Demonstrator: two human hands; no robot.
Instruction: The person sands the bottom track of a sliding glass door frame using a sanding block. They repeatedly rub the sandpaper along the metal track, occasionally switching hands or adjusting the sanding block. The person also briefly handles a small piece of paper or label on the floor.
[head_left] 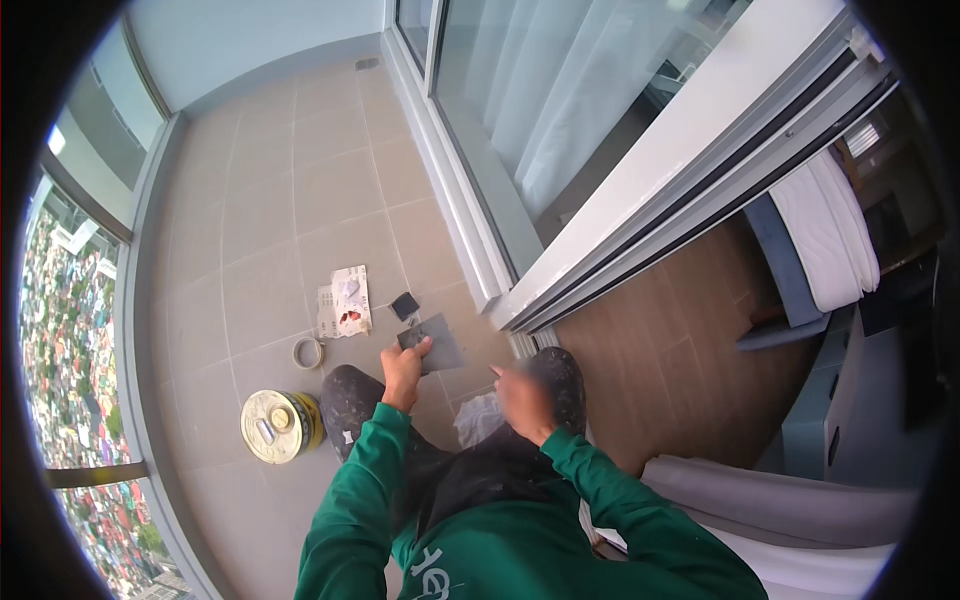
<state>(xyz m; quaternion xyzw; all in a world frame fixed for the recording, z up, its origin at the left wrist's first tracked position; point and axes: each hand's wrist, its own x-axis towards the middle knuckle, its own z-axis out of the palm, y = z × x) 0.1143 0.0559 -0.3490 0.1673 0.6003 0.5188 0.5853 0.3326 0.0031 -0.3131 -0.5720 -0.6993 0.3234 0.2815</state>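
My left hand (402, 372) is closed on a thin grey rectangular sheet (440, 345), thumb on top, held over the tiled floor between my knees. Over my right knee is my right hand (527, 400), partly blurred; its index finger points toward the sheet, apart from it, and I see nothing in the hand. Just beyond the sheet lies a small dark square piece (405, 306). A flat piece of cardboard (351, 285) with reddish smears and a pale crumpled bit is further off. Below my hands, crumpled clear plastic (479, 418) rests on the floor.
Left of my knee stands a yellow metal can (272, 426) with a lid and handle. A roll of tape (308, 352) lies near it. A glass railing (136, 330) runs along the left. To the right, a white sliding-door frame (660, 180) borders a room with wooden flooring (650, 350).
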